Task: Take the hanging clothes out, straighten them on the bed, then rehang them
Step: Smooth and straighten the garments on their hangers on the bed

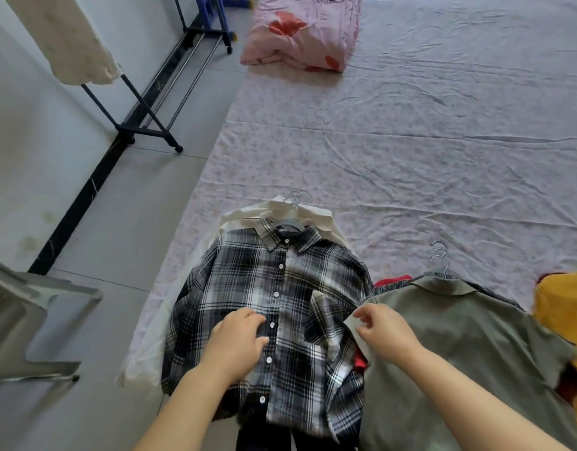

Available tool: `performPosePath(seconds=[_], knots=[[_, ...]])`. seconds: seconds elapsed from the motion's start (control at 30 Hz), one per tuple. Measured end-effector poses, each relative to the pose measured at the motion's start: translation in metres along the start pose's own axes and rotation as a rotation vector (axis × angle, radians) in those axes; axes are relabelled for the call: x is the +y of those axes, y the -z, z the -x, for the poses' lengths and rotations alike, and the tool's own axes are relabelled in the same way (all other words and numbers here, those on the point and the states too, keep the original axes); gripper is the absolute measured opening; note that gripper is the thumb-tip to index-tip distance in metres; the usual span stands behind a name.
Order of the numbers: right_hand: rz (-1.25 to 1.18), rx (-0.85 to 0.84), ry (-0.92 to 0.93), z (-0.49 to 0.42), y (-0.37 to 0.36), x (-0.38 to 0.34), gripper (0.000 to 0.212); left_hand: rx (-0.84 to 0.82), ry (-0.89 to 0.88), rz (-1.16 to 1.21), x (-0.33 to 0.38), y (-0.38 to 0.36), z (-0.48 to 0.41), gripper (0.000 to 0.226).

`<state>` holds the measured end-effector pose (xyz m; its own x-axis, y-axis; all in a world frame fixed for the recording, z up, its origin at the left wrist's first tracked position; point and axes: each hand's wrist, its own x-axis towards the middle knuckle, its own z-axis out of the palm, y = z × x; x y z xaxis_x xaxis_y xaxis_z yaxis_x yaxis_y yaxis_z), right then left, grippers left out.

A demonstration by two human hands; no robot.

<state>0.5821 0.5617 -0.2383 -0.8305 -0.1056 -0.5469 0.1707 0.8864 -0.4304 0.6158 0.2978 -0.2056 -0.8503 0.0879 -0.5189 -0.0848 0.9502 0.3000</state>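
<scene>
A black-and-white plaid shirt [280, 288] lies on its hanger on the bed [411, 151], on top of white garments [280, 209]. My left hand [238, 340] rests on the shirt's button placket with fingers loosely curled. To the right lies an olive-green shirt [459, 346] on a hanger with metal hooks [440, 258]. My right hand [383, 330] pinches the edge of the green shirt's sleeve. Red [391, 281] and yellow [560, 307] clothes lie under and beside the green shirt.
A black clothes rack [144, 125] stands by the wall at the left, a cream garment [72, 43] hanging on it. A folded pink floral quilt [306, 30] lies at the bed's far end. A grey plastic stool [27, 317] stands on the tiled floor at the left.
</scene>
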Motion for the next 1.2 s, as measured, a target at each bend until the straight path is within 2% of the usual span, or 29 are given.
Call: performPosePath(seconds=[0.33,0.77,1.07,1.2], knots=[[-0.046,0.02,-0.173,-0.014,0.004,0.003,0.029,-0.073,-0.154,-0.025,0.009,0.024,-0.063,0.04],[-0.055,0.028,-0.256,-0.028,-0.002,-0.005,0.029,-0.116,-0.238,-0.034,0.0,0.031,-0.09,0.04],[0.018,-0.095,-0.174,-0.137,-0.016,-0.019,0.032,-0.138,-0.192,-0.085,-0.033,0.012,-0.134,0.041],[0.062,-0.072,-0.092,-0.208,-0.026,-0.035,0.038,-0.106,-0.164,-0.045,-0.047,-0.007,-0.161,0.04]])
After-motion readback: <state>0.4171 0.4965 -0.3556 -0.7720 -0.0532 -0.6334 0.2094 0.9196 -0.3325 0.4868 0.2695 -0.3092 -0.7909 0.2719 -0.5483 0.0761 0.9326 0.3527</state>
